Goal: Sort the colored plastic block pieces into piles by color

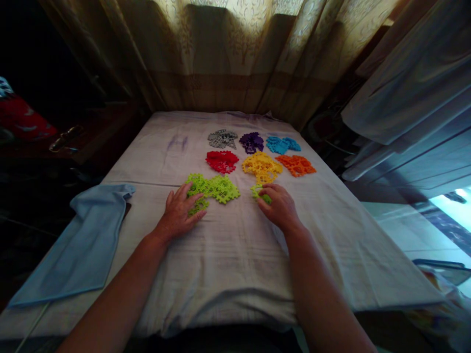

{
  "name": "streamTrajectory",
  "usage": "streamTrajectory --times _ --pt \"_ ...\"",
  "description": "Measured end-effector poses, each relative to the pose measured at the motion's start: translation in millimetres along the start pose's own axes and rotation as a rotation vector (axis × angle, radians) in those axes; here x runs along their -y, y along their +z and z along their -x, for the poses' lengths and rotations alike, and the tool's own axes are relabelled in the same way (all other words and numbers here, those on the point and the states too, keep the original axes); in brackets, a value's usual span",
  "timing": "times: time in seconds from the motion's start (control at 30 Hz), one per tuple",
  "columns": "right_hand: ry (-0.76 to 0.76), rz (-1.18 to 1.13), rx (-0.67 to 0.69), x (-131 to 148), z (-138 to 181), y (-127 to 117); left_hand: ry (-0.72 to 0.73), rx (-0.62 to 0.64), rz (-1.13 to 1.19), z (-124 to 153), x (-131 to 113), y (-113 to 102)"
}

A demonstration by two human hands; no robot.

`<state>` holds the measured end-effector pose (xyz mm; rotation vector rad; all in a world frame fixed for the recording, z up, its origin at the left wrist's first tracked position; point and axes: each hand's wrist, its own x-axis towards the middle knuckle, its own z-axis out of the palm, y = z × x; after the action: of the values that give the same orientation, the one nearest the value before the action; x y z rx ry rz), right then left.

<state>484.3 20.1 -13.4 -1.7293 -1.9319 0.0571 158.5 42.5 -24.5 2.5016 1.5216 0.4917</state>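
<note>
A pile of lime-green interlocking plastic pieces [223,189] with notched edges lies on the cloth-covered table. My left hand [178,212] rests at the pile's left end, its fingers spread and touching the green pieces there. To the right, apart from the pile, my right hand [278,205] has its thumb and fingers around a few lime-green pieces [256,192], which it partly hides. Just beyond that hand sits a heap of yellow pieces [262,166]. Red pieces [222,161] lie behind the green pile.
Orange pieces [296,165], blue pieces [282,144], purple pieces [251,142] and grey pieces [222,139] lie in separate heaps farther back. A light-blue cloth [79,245] hangs over the left side of the table [331,255]. A patterned curtain [228,54] closes off the far side.
</note>
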Motion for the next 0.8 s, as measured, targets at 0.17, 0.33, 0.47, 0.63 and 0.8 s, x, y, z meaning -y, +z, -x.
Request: streamTrajectory --times 0.17,0.33,0.47,0.63,0.8 --pt "0.087 0.056 0.046 -8.2 1.5 -0.6 -0.087 0.169 -0.023 10.8 35.5 -16.7" --pt "0.078 0.03 0.018 -4.9 0.7 0.0 -0.074 0.214 -0.046 19.3 55.5 -13.5" --pt "-0.006 -0.056 -0.075 1.1 -0.3 5.1 -0.117 0.128 -0.064 14.7 46.9 -7.2" --pt "-0.162 -0.15 -0.117 23.1 2.8 17.6 -0.127 0.056 -0.083 7.5 31.5 -2.2" --pt "-0.278 -0.171 -0.008 57.2 10.0 30.2 -0.103 -0.039 -0.051 6.6 29.1 -2.6"
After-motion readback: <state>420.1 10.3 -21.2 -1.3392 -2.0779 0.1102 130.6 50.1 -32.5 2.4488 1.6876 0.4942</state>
